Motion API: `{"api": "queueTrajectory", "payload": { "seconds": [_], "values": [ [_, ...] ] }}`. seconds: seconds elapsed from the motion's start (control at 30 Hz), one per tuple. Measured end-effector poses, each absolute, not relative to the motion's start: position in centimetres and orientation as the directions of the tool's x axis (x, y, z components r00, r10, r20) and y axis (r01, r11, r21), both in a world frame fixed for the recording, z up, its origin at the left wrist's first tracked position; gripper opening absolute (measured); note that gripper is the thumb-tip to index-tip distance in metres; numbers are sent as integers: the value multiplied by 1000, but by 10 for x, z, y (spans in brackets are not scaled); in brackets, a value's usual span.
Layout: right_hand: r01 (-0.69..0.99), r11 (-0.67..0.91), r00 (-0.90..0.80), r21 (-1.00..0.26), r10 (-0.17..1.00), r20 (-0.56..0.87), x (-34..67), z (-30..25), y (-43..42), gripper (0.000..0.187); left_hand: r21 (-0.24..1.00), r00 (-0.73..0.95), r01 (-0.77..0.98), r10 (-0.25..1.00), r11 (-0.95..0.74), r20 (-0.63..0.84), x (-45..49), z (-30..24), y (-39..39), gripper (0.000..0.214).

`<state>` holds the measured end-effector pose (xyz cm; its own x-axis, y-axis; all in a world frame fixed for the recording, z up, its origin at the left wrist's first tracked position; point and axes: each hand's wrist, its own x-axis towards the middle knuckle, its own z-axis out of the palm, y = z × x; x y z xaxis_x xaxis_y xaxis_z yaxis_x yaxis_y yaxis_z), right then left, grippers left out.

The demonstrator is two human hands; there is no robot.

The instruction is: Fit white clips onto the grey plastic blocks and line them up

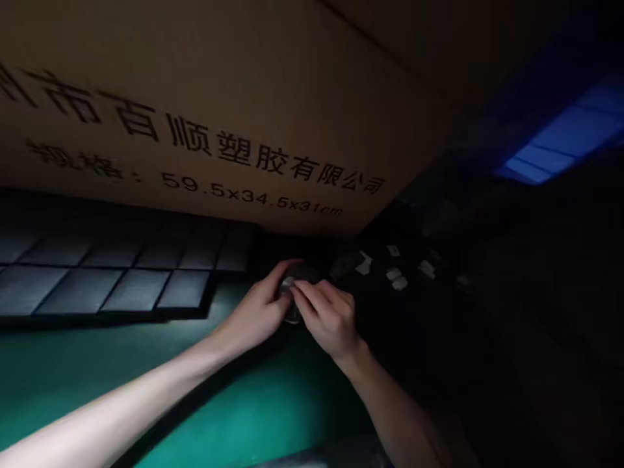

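My left hand (263, 305) is wrapped round a small, dark, rounded object (305, 272), its thumb and fingers on either side. The kind of object is too dark to make out. On it shows a small whitish piece (288, 282). My right hand (331, 318) has its fingers pinched together at this whitish piece, touching the object from the right. Whether the right fingers hold the piece or press on it cannot be made out. Both hands meet over the far edge of the lit green surface (253, 409).
A big printed cardboard box (219, 84) stands right behind my hands. At left, grey, flat-topped blocks (136, 290) sit in two rows. Several small whitish pieces (397, 278) lie on a dark surface at right. A blue lit patch (560, 143) shows farther back.
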<state>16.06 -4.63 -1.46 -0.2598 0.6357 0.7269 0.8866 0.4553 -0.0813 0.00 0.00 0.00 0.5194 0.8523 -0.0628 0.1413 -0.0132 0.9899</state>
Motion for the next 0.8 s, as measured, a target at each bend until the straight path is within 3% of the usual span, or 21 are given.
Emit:
{"api": "queueTrajectory", "payload": {
  "seconds": [0.23,0.4,0.8],
  "values": [
    [895,431,-234,-113,670,705,162,-12,-45,14,991,525,122,851,-47,-24,1,-3,1,70],
    [887,422,-218,-187,740,637,165,-13,-44,18,984,532,133,846,-119,31,1,-5,1,65],
    [933,316,-154,-173,783,603,156,-7,-46,28,965,503,105,850,-239,156,3,-8,-3,56]
  ]
}}
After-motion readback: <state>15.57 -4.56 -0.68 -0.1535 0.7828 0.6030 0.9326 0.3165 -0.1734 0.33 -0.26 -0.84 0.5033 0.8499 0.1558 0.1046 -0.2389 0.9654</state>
